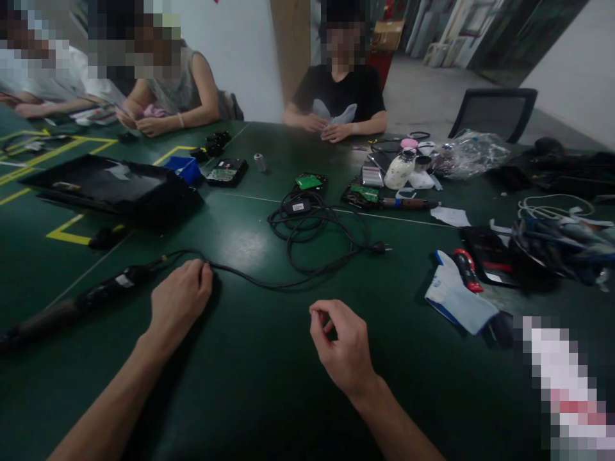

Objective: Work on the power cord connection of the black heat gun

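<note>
My left hand (181, 296) rests on the green table as a closed fist, with nothing showing in it. A black power cable (259, 282) passes right beside its knuckles; whether they touch I cannot tell. This cable joins a long, dark corded hand tool (103, 293) on the left to a loose coil with a labelled box (298, 206) and a plug (379, 248). My right hand (342, 346) is just right of centre, fingers curled and thumb meeting the index finger around an empty gap. It is apart from every object.
A black tray (115, 192) and a blue bin (181, 169) stand at left. Hard drives (227, 171) with green boards lie farther back. At right are a white glove (456, 291), a red-black handle (467, 270) and plastic wrap (473, 153). Several people sit across the table.
</note>
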{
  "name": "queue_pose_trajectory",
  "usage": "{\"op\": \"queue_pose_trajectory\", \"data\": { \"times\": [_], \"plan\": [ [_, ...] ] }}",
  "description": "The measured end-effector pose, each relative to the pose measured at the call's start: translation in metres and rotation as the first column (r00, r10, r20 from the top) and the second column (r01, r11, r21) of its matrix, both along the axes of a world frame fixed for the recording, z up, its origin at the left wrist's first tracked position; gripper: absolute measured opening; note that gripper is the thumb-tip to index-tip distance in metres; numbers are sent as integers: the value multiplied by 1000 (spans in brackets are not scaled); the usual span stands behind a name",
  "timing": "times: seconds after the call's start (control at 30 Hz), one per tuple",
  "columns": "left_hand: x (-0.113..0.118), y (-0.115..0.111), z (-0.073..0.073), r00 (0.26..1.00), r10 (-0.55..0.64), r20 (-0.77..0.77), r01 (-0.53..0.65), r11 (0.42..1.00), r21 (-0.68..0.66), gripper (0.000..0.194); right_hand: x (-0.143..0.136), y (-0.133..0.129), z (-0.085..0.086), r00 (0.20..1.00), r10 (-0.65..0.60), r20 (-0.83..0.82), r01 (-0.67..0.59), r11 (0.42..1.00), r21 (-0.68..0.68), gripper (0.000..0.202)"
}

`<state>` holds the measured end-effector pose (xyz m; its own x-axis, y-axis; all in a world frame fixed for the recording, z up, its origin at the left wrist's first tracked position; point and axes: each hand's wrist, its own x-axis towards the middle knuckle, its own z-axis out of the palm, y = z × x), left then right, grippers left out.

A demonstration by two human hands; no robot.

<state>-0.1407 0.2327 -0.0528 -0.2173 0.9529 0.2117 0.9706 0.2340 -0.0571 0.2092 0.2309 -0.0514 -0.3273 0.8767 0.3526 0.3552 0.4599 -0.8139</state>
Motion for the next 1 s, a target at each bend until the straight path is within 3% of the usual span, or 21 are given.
{"op": "queue_pose_trajectory", "data": {
  "times": [0.13,0.27,0.33,0.4,0.5,0.57,0.67,0.83,1.0],
  "plan": [
    [57,-13,-9,979,-167,116,169,986,-6,32,4,-11,-1,1000,0,-14,1,998,69,12],
    [124,-41,-8,862,-439,253,440,896,57,27,3,-22,2,996,10,-92,13,968,249,15],
    [154,-57,-6,723,-564,399,581,809,91,24,2,-27,5,990,34,-134,11,947,321,19],
    [179,-69,-5,522,-709,475,725,662,191,20,1,-30,7,986,38,-163,26,927,374,22],
    [196,-78,-8,352,-866,355,807,472,354,18,2,-34,10,980,12,-197,76,898,434,24],
    [195,-77,-12,356,-900,251,802,432,413,15,4,-34,11,979,1,-204,94,886,455,23],
    [180,-70,-15,416,-898,142,817,438,377,20,6,-33,10,982,12,-188,73,894,443,23],
    [150,-55,-11,502,-860,94,832,510,219,26,3,-26,8,998,-3,-62,23,945,325,18],
    [137,-46,-1,579,-811,76,770,576,275,25,-1,-18,13,985,-107,138,75,972,221,9]
  ]
}}
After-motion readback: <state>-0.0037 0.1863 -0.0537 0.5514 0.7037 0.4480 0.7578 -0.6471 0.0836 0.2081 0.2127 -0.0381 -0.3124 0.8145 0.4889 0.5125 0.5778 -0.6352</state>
